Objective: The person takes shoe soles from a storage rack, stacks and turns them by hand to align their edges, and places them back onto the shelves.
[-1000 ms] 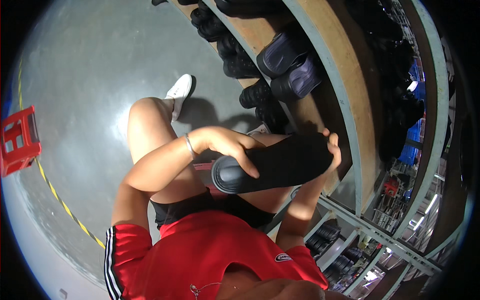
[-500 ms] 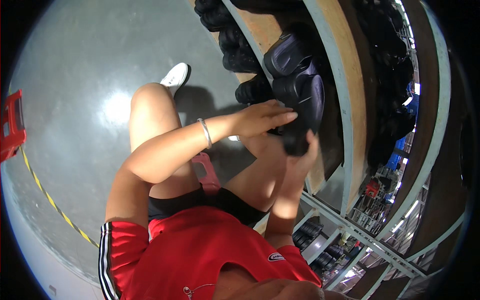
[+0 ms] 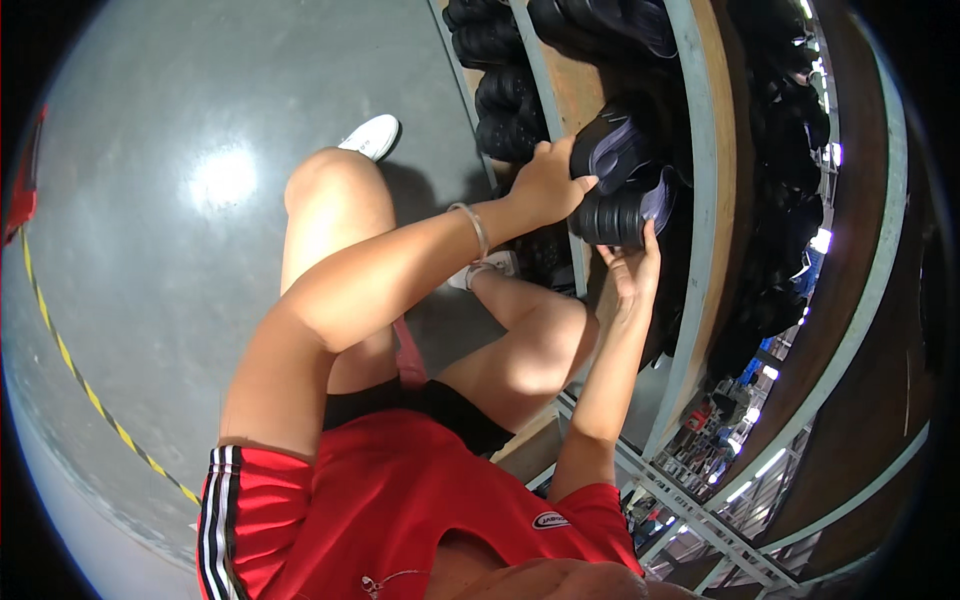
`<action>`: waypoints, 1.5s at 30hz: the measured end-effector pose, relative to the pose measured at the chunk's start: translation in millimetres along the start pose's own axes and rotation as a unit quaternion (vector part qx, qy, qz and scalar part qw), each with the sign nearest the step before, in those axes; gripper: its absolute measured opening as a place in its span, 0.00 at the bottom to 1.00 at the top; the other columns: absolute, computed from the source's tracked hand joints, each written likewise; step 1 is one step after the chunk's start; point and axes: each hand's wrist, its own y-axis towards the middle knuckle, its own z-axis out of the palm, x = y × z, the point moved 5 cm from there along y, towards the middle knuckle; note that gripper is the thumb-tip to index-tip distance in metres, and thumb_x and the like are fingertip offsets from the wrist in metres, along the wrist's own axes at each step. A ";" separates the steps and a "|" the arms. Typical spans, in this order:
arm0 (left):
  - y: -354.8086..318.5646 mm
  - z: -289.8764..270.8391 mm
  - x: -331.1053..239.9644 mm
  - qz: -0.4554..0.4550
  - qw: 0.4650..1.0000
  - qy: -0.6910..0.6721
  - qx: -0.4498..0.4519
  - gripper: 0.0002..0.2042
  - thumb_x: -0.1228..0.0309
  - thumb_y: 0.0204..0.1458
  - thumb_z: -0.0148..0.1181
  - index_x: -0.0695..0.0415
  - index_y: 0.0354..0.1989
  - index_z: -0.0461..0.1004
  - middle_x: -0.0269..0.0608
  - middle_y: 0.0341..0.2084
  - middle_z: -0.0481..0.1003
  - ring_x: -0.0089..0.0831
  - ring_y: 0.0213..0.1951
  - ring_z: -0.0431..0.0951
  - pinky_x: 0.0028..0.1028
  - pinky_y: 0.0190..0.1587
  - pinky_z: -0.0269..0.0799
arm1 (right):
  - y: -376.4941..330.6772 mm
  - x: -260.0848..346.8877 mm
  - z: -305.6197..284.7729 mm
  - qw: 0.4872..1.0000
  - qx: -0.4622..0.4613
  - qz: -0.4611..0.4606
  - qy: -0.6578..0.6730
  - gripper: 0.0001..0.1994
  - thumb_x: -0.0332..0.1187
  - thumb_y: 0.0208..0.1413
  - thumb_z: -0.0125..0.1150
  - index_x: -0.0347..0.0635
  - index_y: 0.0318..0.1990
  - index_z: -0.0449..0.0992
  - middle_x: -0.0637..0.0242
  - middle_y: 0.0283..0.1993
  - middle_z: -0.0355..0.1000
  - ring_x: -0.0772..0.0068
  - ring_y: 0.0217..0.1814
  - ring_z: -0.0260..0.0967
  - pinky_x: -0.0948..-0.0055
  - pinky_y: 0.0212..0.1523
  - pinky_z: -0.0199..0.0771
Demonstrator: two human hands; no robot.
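Note:
Two groups of black shoes with purplish-grey insides are at the shelf on my right. The upper black shoe (image 3: pixel 606 150) has my left hand (image 3: pixel 547 188) curled against its left side, thumb over its near edge. Just below it lies a row of nested black shoes (image 3: pixel 612 218). My right hand (image 3: pixel 634 274) grips its near end from below, with the thumb on the right side and the fingers underneath. The shoes in both hands touch each other. Parts of them sink into the dark of the shelf.
More black shoes (image 3: pixel 507 100) fill neighbouring shelf bays. Pale metal shelf edges (image 3: pixel 702 200) run close beside my right arm. I sit on a pink stool (image 3: pixel 408 358), knees apart. Yellow-black floor tape (image 3: pixel 85 385) and a red object (image 3: pixel 22 195) lie at the left.
Both hands have moved farther from my body with the shoes, deeper into the shelf. My left hand has shifted to the upper shoe's side. The whole view has turned slightly.

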 end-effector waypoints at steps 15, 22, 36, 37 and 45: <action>10.0 34.8 -20.4 -0.151 0.978 -0.091 0.116 0.45 0.62 0.53 0.60 0.57 0.71 0.35 0.69 0.60 0.54 0.58 0.62 0.59 0.38 0.63 0.57 | -112.1 34.9 71.4 0.728 -0.205 -0.519 -0.397 0.29 0.35 0.55 0.63 0.37 0.61 0.59 0.56 0.64 0.51 0.60 0.67 0.52 0.62 0.62 0.54; 31.9 0.0 3.0 -0.235 0.929 -0.274 -0.085 0.30 0.60 0.59 0.52 0.66 0.65 0.54 0.55 0.50 0.66 0.40 0.51 0.69 0.35 0.52 0.67 | -66.8 62.5 194.9 0.830 0.105 -0.501 -0.221 0.17 0.24 0.55 0.60 0.33 0.52 0.67 0.55 0.57 0.64 0.65 0.53 0.67 0.72 0.50 0.71; 38.7 -13.9 -22.5 -0.262 0.844 -0.463 -0.065 0.14 0.67 0.60 0.45 0.62 0.50 0.66 0.50 0.53 0.62 0.41 0.53 0.68 0.34 0.56 0.63 | 22.6 110.7 281.4 0.767 0.006 -0.532 -0.358 0.24 0.42 0.49 0.68 0.45 0.53 0.71 0.49 0.59 0.56 0.52 0.65 0.50 0.57 0.65 0.48; 38.6 -17.2 -25.3 -0.257 0.845 -0.463 -0.071 0.14 0.66 0.61 0.45 0.62 0.49 0.66 0.50 0.52 0.63 0.41 0.52 0.69 0.34 0.55 0.64 | 27.4 107.9 277.0 0.747 -0.014 -0.537 -0.391 0.26 0.45 0.50 0.67 0.46 0.55 0.70 0.47 0.62 0.54 0.50 0.67 0.47 0.54 0.66 0.46; 33.0 -27.7 -35.0 -0.266 0.799 -0.536 -0.059 0.12 0.65 0.63 0.46 0.63 0.45 0.66 0.39 0.37 0.68 0.24 0.36 0.68 0.26 0.40 0.67 | 17.3 119.0 315.7 0.595 0.049 -0.655 -0.464 0.29 0.47 0.57 0.58 0.37 0.60 0.63 0.41 0.67 0.51 0.41 0.69 0.48 0.50 0.66 0.47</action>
